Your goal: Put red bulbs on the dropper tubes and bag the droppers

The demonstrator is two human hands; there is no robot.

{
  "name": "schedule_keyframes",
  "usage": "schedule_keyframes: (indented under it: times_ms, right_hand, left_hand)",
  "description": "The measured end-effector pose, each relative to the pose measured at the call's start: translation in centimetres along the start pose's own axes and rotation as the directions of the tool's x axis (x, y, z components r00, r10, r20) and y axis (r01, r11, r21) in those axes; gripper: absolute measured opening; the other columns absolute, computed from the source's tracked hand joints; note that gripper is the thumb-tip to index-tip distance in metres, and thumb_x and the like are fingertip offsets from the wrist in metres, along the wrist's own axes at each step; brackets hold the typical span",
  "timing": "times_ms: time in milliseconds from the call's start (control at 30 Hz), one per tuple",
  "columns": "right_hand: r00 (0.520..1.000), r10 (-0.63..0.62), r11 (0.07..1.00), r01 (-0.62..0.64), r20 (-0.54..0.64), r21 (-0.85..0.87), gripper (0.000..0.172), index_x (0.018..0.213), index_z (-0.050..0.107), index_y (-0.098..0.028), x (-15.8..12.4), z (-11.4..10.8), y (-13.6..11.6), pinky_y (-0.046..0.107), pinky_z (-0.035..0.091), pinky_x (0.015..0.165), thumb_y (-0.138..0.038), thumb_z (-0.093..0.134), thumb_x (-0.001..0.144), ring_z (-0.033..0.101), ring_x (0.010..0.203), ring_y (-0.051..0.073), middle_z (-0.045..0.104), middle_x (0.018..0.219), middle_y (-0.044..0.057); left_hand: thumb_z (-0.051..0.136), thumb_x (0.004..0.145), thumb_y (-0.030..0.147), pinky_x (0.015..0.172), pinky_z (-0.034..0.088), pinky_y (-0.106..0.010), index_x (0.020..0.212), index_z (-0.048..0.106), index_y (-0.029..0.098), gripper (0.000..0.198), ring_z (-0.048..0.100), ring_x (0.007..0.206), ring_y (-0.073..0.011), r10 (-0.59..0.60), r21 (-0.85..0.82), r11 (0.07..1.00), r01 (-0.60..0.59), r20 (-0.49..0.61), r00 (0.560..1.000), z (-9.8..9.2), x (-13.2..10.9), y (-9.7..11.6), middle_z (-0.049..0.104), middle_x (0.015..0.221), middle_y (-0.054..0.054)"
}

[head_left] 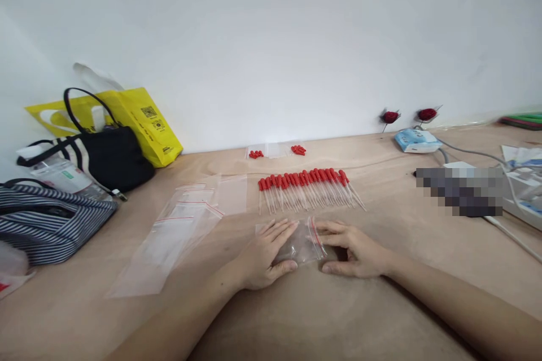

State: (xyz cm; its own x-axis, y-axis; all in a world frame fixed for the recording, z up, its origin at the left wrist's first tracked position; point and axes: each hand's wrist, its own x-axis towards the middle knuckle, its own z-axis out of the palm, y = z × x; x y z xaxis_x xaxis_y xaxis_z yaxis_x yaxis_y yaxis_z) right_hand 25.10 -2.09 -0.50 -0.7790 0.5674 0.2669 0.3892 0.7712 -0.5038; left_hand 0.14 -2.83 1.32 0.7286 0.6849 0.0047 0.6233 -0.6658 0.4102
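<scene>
A small clear zip bag (301, 243) with a red seal strip lies on the wooden table (296, 316) in front of me. My left hand (265, 254) rests on its left part, fingers stretched over it and thumb pressed under its near edge. My right hand (349, 251) pinches the bag's right end at the red strip, fingers curled. Just beyond the bag lies a row of several clear droppers with red bulbs (307, 187).
A spread of empty zip bags (178, 231) lies to the left. Two small bags of red caps (277, 151) sit by the wall. Black, striped and yellow bags (105, 146) crowd the far left. A blue-white pack (417, 140), cables and boxes stand at the right.
</scene>
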Motion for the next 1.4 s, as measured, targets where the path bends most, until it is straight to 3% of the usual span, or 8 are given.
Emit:
schedule_keyframes:
  times_ms: [133,267,467,533,633,667,733,1400]
  right_hand:
    - [1.000,-0.004,1.000,0.004,0.019,0.005,0.029,0.097,0.067,-0.022,0.1,-0.2,0.1,0.041,0.032,0.096,-0.041,0.053,0.079,0.040,0.119,0.024,0.045,0.128,0.010]
    - [1.000,0.025,0.995,-0.026,0.005,0.092,0.026,0.096,0.067,-0.023,-0.5,-0.2,0.1,0.038,0.033,0.097,-0.037,0.051,0.082,0.035,0.122,0.022,0.042,0.131,0.009]
    - [0.968,0.218,0.906,-0.153,-0.125,0.395,0.024,0.089,0.068,-0.021,-0.6,-2.1,3.1,0.033,0.044,0.082,-0.038,0.060,0.074,0.057,0.092,0.017,0.062,0.100,0.007]
    - [0.815,0.481,0.847,-0.337,-0.322,0.412,0.027,0.083,0.066,-0.018,0.1,-3.4,5.8,0.029,0.046,0.066,-0.041,0.059,0.071,0.059,0.071,0.015,0.064,0.079,0.005]
    - [0.437,0.713,0.681,-0.617,-0.548,0.394,0.030,0.075,0.063,-0.014,1.4,-5.2,10.0,0.024,0.040,0.052,-0.043,0.060,0.067,0.054,0.057,0.013,0.061,0.064,0.004]
    - [0.350,0.733,0.620,-0.697,-0.583,0.362,0.030,0.075,0.063,-0.014,1.9,-5.6,11.1,0.024,0.039,0.052,-0.043,0.062,0.065,0.053,0.057,0.013,0.060,0.063,0.003]
    - [0.253,0.773,0.512,-0.791,-0.582,0.336,0.030,0.075,0.063,-0.015,2.8,-5.9,12.6,0.023,0.038,0.052,-0.042,0.064,0.062,0.054,0.059,0.014,0.061,0.064,0.004]
    - [0.122,0.862,0.378,-0.802,-0.492,0.463,0.024,0.060,0.064,-0.013,4.4,-5.9,13.1,0.025,0.037,0.050,-0.036,0.059,0.063,0.057,0.056,0.019,0.059,0.053,0.007]
  left_hand:
    - [0.046,0.084,0.041,0.108,0.013,-0.045,0.136,0.021,0.017,0.063,0.024,0.130,-0.0226,0.009,0.037,0.999,-0.010,0.016,1.000,-0.1,0.0,-0.1,0.030,0.140,-0.010]
    - [0.042,0.086,0.040,0.108,0.015,-0.044,0.136,0.022,0.021,0.056,0.027,0.128,-0.0194,0.007,0.039,0.999,-0.009,0.055,0.998,-0.5,-0.3,-0.4,0.033,0.139,-0.007]
    - [0.043,0.086,0.040,0.108,0.015,-0.044,0.135,0.025,0.022,0.055,0.027,0.128,-0.0192,0.010,0.035,0.999,-0.012,0.060,0.998,-0.7,-0.3,-0.4,0.033,0.139,-0.006]
    - [0.045,0.085,0.040,0.108,0.015,-0.045,0.134,0.026,0.021,0.056,0.028,0.128,-0.0196,0.017,0.031,0.999,-0.019,0.060,0.998,-0.6,-0.1,-0.4,0.034,0.138,-0.006]
    - [0.046,0.085,0.039,0.108,0.015,-0.045,0.134,0.027,0.021,0.055,0.028,0.128,-0.0199,0.040,0.027,0.999,-0.041,0.055,0.998,-0.5,0.1,-0.4,0.034,0.138,-0.007]
    - [0.046,0.085,0.039,0.108,0.015,-0.045,0.133,0.028,0.021,0.055,0.028,0.128,-0.0199,0.047,0.025,0.999,-0.048,0.052,0.998,-0.5,0.1,-0.4,0.034,0.138,-0.007]
    - [0.045,0.085,0.040,0.108,0.015,-0.045,0.133,0.029,0.021,0.055,0.029,0.128,-0.0200,0.057,0.021,0.998,-0.058,0.043,0.997,-0.5,0.2,-0.5,0.035,0.138,-0.007]
    - [0.047,0.083,0.043,0.107,0.017,-0.045,0.129,0.036,0.022,0.052,0.032,0.126,-0.0207,0.057,0.015,0.998,-0.057,0.012,0.998,-0.4,0.1,-0.4,0.037,0.136,-0.007]
